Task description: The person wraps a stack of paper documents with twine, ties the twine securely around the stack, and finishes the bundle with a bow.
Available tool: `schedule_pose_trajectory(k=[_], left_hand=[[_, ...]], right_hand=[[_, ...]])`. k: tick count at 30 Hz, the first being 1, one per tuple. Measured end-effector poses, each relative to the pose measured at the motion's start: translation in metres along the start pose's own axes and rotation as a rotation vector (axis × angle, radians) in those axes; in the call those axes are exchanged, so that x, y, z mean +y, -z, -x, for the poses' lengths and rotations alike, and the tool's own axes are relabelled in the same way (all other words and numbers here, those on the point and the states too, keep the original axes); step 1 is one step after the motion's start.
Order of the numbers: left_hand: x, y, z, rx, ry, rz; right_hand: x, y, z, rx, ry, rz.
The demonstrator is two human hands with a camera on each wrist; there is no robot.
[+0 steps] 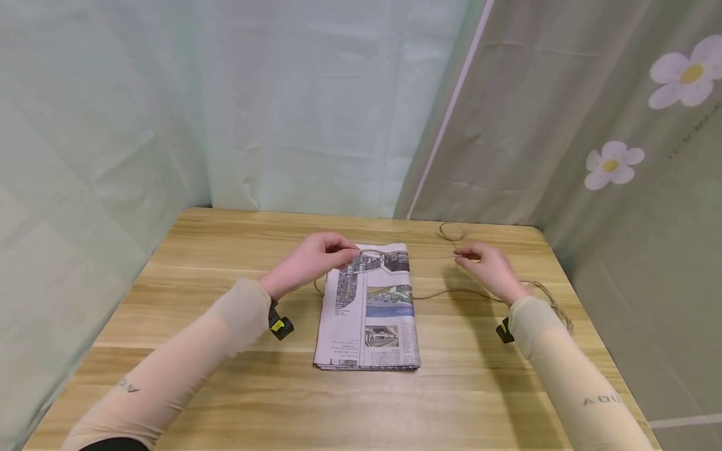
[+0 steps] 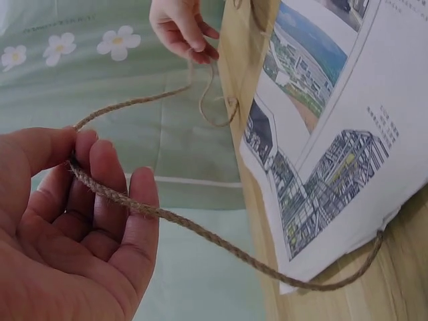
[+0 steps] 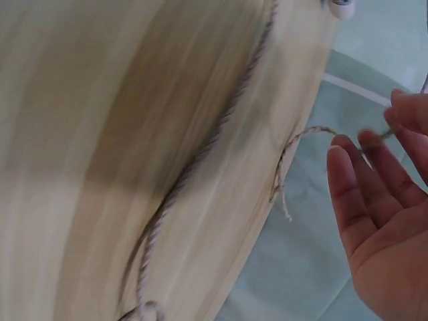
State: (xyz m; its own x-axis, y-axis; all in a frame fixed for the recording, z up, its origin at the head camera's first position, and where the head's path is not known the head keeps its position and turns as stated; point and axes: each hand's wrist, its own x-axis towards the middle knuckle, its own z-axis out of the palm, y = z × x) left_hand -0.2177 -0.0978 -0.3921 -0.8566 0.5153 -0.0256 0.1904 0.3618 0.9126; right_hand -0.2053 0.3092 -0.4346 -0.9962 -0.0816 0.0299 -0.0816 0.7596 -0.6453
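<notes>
A folded stack of newspaper (image 1: 346,335) lies on the wooden table, with brown twine (image 2: 231,250) running out from under its left edge. My left hand (image 1: 323,255) is above the stack's far left corner and pinches the twine between thumb and forefinger. From there the twine spans across to my right hand (image 1: 486,268), right of the stack, whose thumb and fingertips pinch it near a loose end. That frayed end (image 3: 286,180) hangs beyond the right fingertips. A second stretch of twine (image 1: 445,292) leaves the stack's right side and passes behind the right wrist.
Loops of twine (image 1: 549,299) lie on the table (image 1: 237,394) beside the right forearm. Pale curtains (image 1: 316,119) hang behind the far table edge, and a flowered curtain (image 1: 637,238) hangs along the right. Both wrists wear small black cameras (image 1: 280,326).
</notes>
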Motion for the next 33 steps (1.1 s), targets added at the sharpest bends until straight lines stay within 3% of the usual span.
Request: schedule_pose_trajectory(k=[8,13,18,22,26,33], left_hand=[[-0.004,-0.005,0.000,0.021,-0.014,0.032],[-0.005,-0.005,-0.001,0.042,-0.019,0.042],[-0.003,-0.006,-0.002,0.054,-0.013,0.085],[0.000,-0.009,-0.004,0.056,-0.007,0.147],[0.003,-0.012,-0.007,0.056,-0.008,0.215],[0.005,-0.015,-0.011,0.051,0.000,0.274]], right_hand=[[0.019,0.013,0.017,-0.006,-0.008,0.146],[0.037,0.025,0.030,-0.057,0.011,0.300],[0.056,0.024,0.036,-0.121,0.033,0.414],[0.063,0.020,0.040,-0.154,0.033,0.436],[0.063,0.017,0.044,-0.148,0.088,0.449],[0.044,0.015,0.058,-0.095,0.140,0.427]])
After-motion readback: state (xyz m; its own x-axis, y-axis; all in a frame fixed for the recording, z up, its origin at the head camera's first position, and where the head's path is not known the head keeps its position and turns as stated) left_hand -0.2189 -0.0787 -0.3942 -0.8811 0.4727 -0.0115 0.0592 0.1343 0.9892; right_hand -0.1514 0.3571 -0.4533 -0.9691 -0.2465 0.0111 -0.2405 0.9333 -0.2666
